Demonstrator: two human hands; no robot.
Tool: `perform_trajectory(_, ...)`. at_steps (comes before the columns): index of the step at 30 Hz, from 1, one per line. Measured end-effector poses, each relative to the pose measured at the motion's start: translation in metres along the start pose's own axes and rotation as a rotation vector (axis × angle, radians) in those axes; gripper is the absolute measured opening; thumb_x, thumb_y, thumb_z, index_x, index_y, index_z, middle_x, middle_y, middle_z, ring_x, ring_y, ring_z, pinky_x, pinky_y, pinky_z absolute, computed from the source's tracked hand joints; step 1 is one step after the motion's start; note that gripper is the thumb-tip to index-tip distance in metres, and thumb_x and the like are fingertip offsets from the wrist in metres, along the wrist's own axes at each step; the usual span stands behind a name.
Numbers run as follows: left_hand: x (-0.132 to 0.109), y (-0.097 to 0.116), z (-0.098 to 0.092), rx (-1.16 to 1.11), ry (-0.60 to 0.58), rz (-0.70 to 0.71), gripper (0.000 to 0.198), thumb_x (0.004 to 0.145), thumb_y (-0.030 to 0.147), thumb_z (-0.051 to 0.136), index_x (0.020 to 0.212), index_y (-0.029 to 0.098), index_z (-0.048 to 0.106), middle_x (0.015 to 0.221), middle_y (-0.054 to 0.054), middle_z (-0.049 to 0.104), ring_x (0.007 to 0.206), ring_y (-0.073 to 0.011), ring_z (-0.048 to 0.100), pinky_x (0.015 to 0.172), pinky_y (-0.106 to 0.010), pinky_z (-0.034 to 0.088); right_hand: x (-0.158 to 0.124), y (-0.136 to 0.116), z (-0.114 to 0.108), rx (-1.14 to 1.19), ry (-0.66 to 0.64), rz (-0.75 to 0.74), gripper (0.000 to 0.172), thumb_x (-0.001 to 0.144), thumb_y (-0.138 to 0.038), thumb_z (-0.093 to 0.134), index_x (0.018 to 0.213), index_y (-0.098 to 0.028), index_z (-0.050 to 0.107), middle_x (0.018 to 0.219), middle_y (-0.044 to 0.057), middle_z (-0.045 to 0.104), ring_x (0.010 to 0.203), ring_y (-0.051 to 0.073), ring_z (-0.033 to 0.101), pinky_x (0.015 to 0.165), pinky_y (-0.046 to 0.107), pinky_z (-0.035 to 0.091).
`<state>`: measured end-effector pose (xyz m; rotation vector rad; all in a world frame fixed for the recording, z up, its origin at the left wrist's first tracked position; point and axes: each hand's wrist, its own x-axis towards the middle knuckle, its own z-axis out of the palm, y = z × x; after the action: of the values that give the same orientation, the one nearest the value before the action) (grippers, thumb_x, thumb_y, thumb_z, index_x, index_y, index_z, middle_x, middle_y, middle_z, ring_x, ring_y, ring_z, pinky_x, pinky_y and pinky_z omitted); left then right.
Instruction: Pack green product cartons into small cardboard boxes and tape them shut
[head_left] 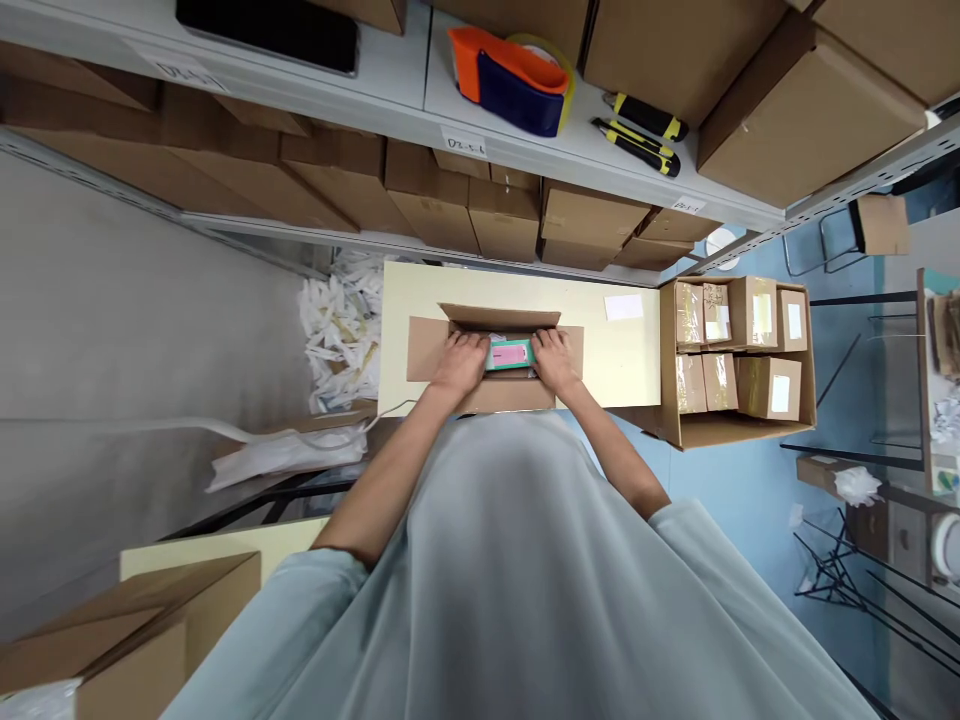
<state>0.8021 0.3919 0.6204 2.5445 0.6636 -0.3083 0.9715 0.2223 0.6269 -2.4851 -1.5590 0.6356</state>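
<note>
My left hand (463,362) and right hand (555,361) grip a green-and-pink box (510,354) by its ends. It's inside the open carton (510,399).

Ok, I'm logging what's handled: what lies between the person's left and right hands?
In the head view, a small green-and-pink rectangular box lies between the left hand and right hand, at the mouth of the open brown cardboard box.

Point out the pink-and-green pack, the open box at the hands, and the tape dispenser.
Pack (510,355): head view, on its pink face.
Open box (517,398): head view, on the flap nearest the person.
Tape dispenser (521,104): head view, on its dark blue side.
</note>
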Motion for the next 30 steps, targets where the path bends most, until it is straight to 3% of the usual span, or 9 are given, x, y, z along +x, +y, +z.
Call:
perform_trajectory(3, -0.033, -0.007, -0.012, -0.074, 0.214, -0.037, 0.055, 0.103, 0.024, 0.057, 0.156, 0.018, 0.069, 0.164, -0.022, 0.066, 0.160, -0.0408, 0.055, 0.143, -0.061, 0.031, -0.035, 0.008, -0.011, 0.064, 0.132, 0.083, 0.035, 0.112, -0.022, 0.064, 0.146, -0.014, 0.069, 0.169, 0.025, 0.061, 0.151, 0.041, 0.052, 0.129, 0.060, 0.042)
perform_trajectory(6, -0.062, -0.014, -0.017, -0.090, 0.367, -0.238, 0.056, 0.107, 0.038, 0.062, 0.159, 0.016, 0.064, 0.176, -0.025, 0.052, 0.169, -0.0432, 0.043, 0.144, -0.064, 0.027, -0.067, 0.016, -0.014, 0.148, 0.223, 0.249, 0.030, 0.116, -0.036, 0.065, 0.139, -0.018, 0.072, 0.166, 0.024, 0.063, 0.146, 0.043, 0.054, 0.121, 0.059, 0.048)
perform_trajectory(9, -0.071, -0.015, -0.011, -0.079, 0.362, -0.449, 0.075, 0.100, 0.042, 0.074, 0.164, 0.007, 0.056, 0.179, -0.036, 0.043, 0.172, -0.0503, 0.038, 0.143, -0.071, 0.022, -0.081, 0.020, -0.004, 0.195, 0.241, 0.389, 0.033, 0.112, -0.044, 0.073, 0.134, -0.019, 0.071, 0.168, 0.026, 0.059, 0.147, 0.044, 0.054, 0.119, 0.059, 0.050)
perform_trajectory(11, -0.068, -0.013, -0.004, -0.083, 0.323, -0.519, 0.085, 0.097, 0.039, 0.077, 0.168, 0.003, 0.048, 0.175, -0.040, 0.046, 0.169, -0.0530, 0.041, 0.142, -0.075, 0.020, -0.080, 0.021, 0.007, 0.212, 0.224, 0.439, 0.036, 0.109, -0.045, 0.078, 0.132, -0.018, 0.069, 0.168, 0.029, 0.057, 0.148, 0.045, 0.053, 0.119, 0.060, 0.050)
perform_trajectory(16, -0.055, -0.007, 0.013, -0.089, 0.303, -0.589, 0.086, 0.097, 0.030, 0.070, 0.171, -0.004, 0.042, 0.165, -0.039, 0.057, 0.160, -0.0502, 0.054, 0.145, -0.070, 0.020, -0.064, 0.029, 0.031, 0.269, 0.211, 0.419, 0.032, 0.104, -0.043, 0.080, 0.122, -0.020, 0.066, 0.144, 0.026, 0.071, 0.134, 0.043, 0.061, 0.118, 0.059, 0.052)
perform_trajectory(21, -0.061, -0.004, 0.022, -0.131, 0.326, -0.625, 0.092, 0.092, 0.024, 0.071, 0.173, -0.004, 0.038, 0.163, -0.035, 0.060, 0.159, -0.0485, 0.056, 0.142, -0.064, 0.031, -0.052, 0.050, 0.035, 0.380, 0.167, 0.360, 0.027, 0.095, -0.036, 0.078, 0.112, -0.024, 0.062, 0.121, 0.017, 0.077, 0.121, 0.037, 0.070, 0.108, 0.049, 0.058)
perform_trajectory(26, -0.095, -0.004, 0.033, -0.215, 0.352, -0.602, 0.093, 0.091, 0.027, 0.072, 0.174, 0.000, 0.040, 0.161, -0.032, 0.065, 0.155, -0.0481, 0.061, 0.136, -0.060, 0.044, -0.064, 0.054, 0.027, 0.454, 0.125, 0.403, 0.035, 0.084, -0.038, 0.081, 0.106, -0.029, 0.056, 0.106, 0.007, 0.080, 0.108, 0.034, 0.076, 0.097, 0.044, 0.060)
perform_trajectory(30, -0.150, -0.010, 0.043, -0.268, 0.438, -0.603, 0.091, 0.090, 0.028, 0.073, 0.173, 0.006, 0.044, 0.162, -0.028, 0.067, 0.154, -0.0476, 0.062, 0.135, -0.059, 0.046, -0.089, 0.024, 0.032, 0.463, 0.115, 0.376, 0.037, 0.079, -0.039, 0.080, 0.102, -0.031, 0.053, 0.101, 0.003, 0.079, 0.102, 0.031, 0.078, 0.091, 0.040, 0.060)
